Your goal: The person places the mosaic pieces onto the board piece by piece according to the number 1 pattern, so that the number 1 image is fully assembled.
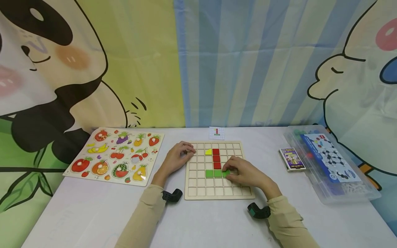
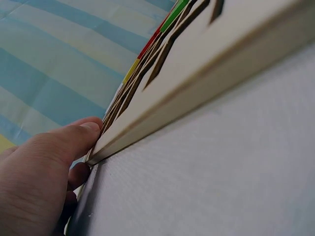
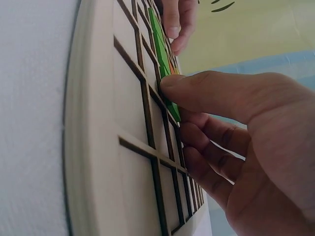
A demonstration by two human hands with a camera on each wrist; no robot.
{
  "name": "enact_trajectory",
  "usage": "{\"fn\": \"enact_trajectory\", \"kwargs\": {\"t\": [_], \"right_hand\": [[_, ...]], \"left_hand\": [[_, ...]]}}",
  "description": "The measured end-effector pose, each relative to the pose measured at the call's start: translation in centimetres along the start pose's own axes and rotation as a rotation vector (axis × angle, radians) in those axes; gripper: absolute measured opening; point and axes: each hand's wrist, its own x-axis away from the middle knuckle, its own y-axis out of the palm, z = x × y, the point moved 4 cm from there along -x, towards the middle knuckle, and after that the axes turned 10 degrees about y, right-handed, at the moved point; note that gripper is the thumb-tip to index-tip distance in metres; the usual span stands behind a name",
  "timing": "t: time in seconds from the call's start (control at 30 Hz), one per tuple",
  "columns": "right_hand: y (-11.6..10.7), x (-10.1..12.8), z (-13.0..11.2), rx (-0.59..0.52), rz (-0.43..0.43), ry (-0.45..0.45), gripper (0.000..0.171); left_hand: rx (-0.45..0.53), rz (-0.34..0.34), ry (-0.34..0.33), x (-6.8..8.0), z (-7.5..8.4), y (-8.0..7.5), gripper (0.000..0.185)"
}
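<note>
Right hand (image 1: 245,174) sits on the wooden grid board (image 1: 217,193), fingers curled, thumb and fingertips pinching a green tile (image 1: 226,172) at the right end of the green row. In the right wrist view the thumb tip (image 3: 170,81) presses on that tile's edge (image 3: 172,109) while the other fingers fold below it, against the board face. The tile lies in the grid, just right of two more green tiles (image 1: 213,173), under a column of three red tiles (image 1: 216,158); a yellow triangle piece (image 1: 208,152) sits left of the top red one. Left hand (image 1: 176,159) rests at the board's left edge, fingers loosely bent over the upper left corner, thumb (image 2: 74,140) against the side rim, gripping nothing. A small pattern card (image 1: 216,133) lies just beyond the board's far edge. Fruit puzzle (image 1: 114,155) well to the left; card box (image 1: 292,159) and clear plastic case (image 1: 332,165) to the right.
</note>
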Motion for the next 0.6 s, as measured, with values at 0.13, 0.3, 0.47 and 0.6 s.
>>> {"fn": "enact_trajectory", "kwargs": {"t": [0.13,0.3,0.47,0.6], "right_hand": [[0.0,-0.1,0.1,-0.016,-0.007,0.004,0.018],[-0.1,-0.1,0.3,-0.046,-0.013,-0.015,0.016],[-0.8,-0.2,0.9,-0.088,-0.009,0.01,0.013],[-1.6,-0.1,1.9,-0.117,0.044,0.059,0.016]], "left_hand": [[-0.001,-0.001,-0.002,0.0,0.0,-0.1,0.007],[-0.003,-0.009,0.003,0.0,0.0,-0.2,0.008],[-0.039,-0.033,-0.005,-0.4,0.5,-0.9,0.012],[-0.156,-0.023,-0.079,-0.6,1.4,-2.0,0.02]]}}
